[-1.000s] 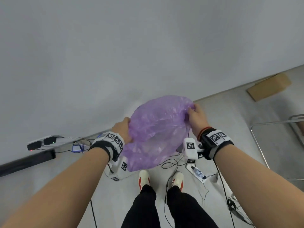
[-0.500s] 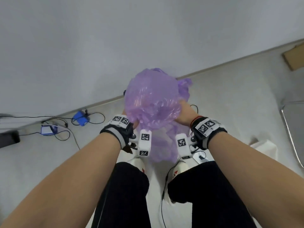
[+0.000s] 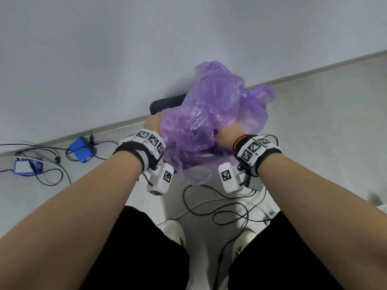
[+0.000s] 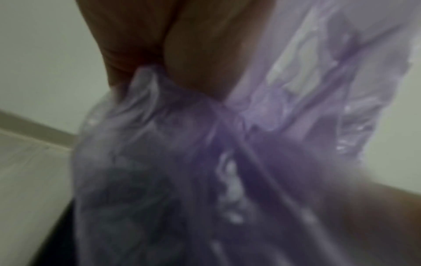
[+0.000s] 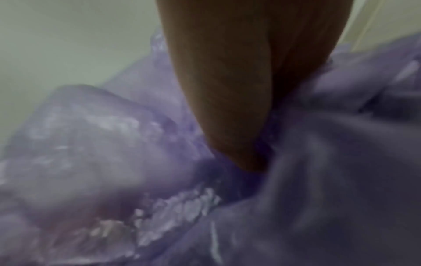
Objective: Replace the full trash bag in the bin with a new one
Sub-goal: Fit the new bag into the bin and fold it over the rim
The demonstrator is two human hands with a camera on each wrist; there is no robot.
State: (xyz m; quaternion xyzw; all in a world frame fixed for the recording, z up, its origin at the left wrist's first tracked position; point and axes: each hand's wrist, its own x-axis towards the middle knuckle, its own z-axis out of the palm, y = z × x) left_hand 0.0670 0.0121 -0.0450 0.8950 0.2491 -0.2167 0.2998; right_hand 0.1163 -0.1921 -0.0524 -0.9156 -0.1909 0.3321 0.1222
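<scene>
A thin translucent purple trash bag [image 3: 211, 114] billows between both hands, low in front of my legs. My left hand [image 3: 154, 122] grips its left edge; bunched plastic [image 4: 150, 86] is pinched between its thumb and fingers in the left wrist view. My right hand [image 3: 227, 133] grips the bag's right side, with its fingers buried in the purple film [image 5: 341, 144]. Behind the bag, against the wall, a dark rim of the bin [image 3: 167, 103] shows. Most of the bin is hidden by the bag.
A grey wall meets the pale floor at a skirting board [image 3: 314, 72]. Blue devices [image 3: 82, 149] with tangled cables lie on the floor at left. Black cables [image 3: 219, 208] loop near my white shoes [image 3: 174, 231].
Both hands came down and closer together with the bag, lowering it toward the floor. The view tilted down, and the dark bin rim appeared behind the bag.
</scene>
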